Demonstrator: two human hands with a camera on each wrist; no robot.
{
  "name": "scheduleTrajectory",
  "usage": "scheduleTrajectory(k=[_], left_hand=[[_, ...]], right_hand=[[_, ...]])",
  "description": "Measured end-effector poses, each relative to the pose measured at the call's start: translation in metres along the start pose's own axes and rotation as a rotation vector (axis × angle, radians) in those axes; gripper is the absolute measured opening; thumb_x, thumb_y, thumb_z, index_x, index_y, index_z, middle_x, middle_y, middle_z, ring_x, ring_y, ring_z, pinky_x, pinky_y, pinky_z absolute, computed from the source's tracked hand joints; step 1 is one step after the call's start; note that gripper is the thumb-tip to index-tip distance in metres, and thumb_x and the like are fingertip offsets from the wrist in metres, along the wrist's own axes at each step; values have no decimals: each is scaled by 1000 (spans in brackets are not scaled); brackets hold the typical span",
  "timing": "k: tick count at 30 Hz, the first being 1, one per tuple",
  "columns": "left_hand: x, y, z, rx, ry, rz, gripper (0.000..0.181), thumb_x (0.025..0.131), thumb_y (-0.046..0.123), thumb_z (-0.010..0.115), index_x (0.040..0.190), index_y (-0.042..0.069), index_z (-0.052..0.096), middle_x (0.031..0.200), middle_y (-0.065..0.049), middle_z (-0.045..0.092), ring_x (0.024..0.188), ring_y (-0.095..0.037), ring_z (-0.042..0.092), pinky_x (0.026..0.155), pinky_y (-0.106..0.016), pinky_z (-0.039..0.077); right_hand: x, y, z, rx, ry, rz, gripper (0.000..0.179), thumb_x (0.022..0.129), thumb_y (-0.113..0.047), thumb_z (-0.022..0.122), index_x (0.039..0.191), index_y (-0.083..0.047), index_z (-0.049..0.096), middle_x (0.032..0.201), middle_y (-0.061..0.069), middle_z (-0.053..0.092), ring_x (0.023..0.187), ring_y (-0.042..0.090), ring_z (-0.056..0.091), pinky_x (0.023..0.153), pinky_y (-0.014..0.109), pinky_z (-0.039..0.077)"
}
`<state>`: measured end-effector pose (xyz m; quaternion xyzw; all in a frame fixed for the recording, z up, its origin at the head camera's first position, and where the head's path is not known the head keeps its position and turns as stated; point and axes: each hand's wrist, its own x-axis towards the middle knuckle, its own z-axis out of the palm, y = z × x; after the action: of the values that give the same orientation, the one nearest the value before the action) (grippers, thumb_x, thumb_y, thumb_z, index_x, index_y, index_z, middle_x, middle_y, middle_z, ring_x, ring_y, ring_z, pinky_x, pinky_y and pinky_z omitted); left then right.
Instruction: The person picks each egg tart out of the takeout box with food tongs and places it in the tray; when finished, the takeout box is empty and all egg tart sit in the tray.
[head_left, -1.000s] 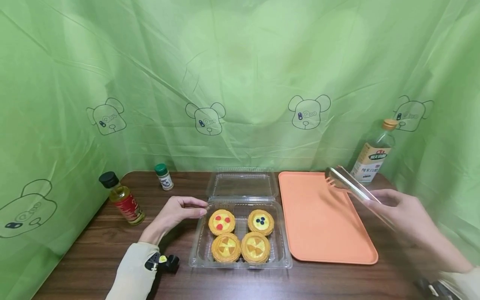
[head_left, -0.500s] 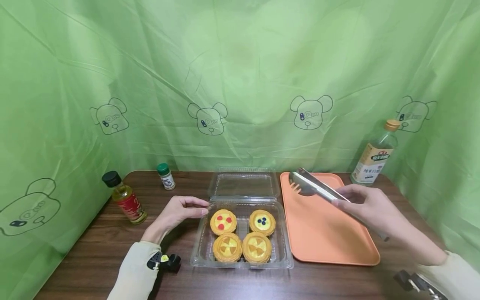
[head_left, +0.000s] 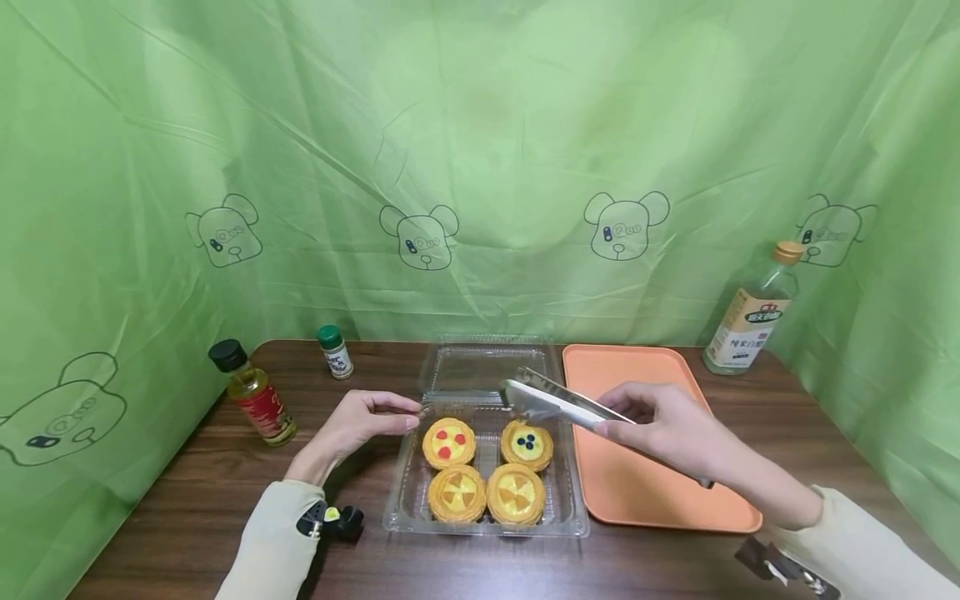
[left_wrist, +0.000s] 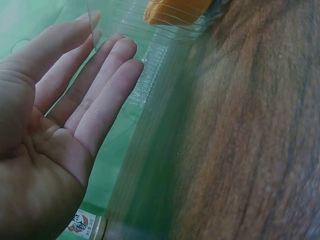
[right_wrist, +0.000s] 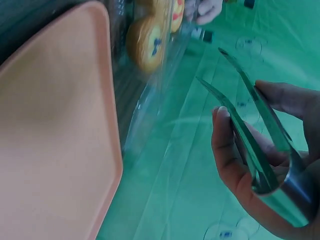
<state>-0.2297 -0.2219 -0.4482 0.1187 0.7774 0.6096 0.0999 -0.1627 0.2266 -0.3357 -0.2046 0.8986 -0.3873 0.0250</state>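
Note:
Four-part clear plastic clamshell box (head_left: 395, 500) lies with its lid (head_left: 491, 367) folded back; it holds several egg tarts, one with red dots (head_left: 448, 443), one with dark blue berries (head_left: 527, 444), and others with orange wedges (head_left: 457, 493). My left hand (head_left: 367, 422) pinches the box's rear left rim between thumb and index finger; in the left wrist view its other fingers extend alongside. My right hand (head_left: 660, 425) holds metal serving tongs (head_left: 562, 404) by the arms. Their tips are spread apart above the berry tart, overlapping its rear edge in the head view.
An orange tray (head_left: 637, 492) lies right of the box, partly under my right forearm. Behind it stands a clear bottle (head_left: 753, 321). At the left are an oil bottle (head_left: 258, 400) and a green-capped shaker (head_left: 335, 354). A green curtain (head_left: 480, 167) surrounds the brown table (head_left: 360, 575).
My right hand has carried the tongs leftward from over the tray's right side to above the box's rear right tart. The left hand has stayed at the box rim.

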Motion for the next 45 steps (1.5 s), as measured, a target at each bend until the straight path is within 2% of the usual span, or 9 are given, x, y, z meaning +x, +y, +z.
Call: scheduleTrajectory(k=[7,12,20,25,29,39,45], left_hand=[[0,3,0,-1,3,2,31,90,14,88,117,0,80,114,-13,78,98,-20,75,86,-35,62],[-1,3,0,-14,6,-6,30,90,12,88,116,-1,80,113,-13,79,97,-19,76,86,-35,63],[0,1,1,-4,0,-1,31,90,14,88,116,0,80,113,-13,79,97,-20,76,86,-35,63],[-1,1,0,-7,-2,7,31,90,12,88,117,-1,80,112,-13,79,96,-19,76,86,-34,62],[0,2,0,-7,-3,13,31,90,11,88,117,-1,79,112,-13,79,96,-18,76,86,-34,62],[-1,4,-1,17,6,-9,30,89,14,88,116,1,81,113,-11,79,97,-18,75,85,-33,62],[-1,3,0,7,-5,4,31,90,14,88,117,1,80,114,-12,79,98,-18,75,86,-33,62]], right_hand=[[12,-13,17,1,-61,-29,19,96,-30,81,107,-15,78,89,-10,73,81,11,69,71,28,57],[19,-18,29,-1,-107,-57,22,95,-28,80,108,-10,77,86,-8,71,79,11,66,69,28,56],[26,-28,45,-36,-159,-28,25,94,-28,80,108,-8,76,88,-8,70,82,10,66,73,30,57],[27,-35,50,-35,-191,12,26,95,-28,81,108,-6,76,86,-7,70,80,10,66,72,31,57],[28,-37,51,-39,-201,14,24,95,-26,81,105,-6,76,84,-7,69,77,11,65,69,31,56],[36,-37,54,-106,-205,31,14,93,-24,80,95,-11,77,80,-9,69,73,9,63,68,32,56],[39,-38,56,-117,-225,49,12,92,-25,80,89,-14,77,78,-8,69,70,11,61,64,33,53]])
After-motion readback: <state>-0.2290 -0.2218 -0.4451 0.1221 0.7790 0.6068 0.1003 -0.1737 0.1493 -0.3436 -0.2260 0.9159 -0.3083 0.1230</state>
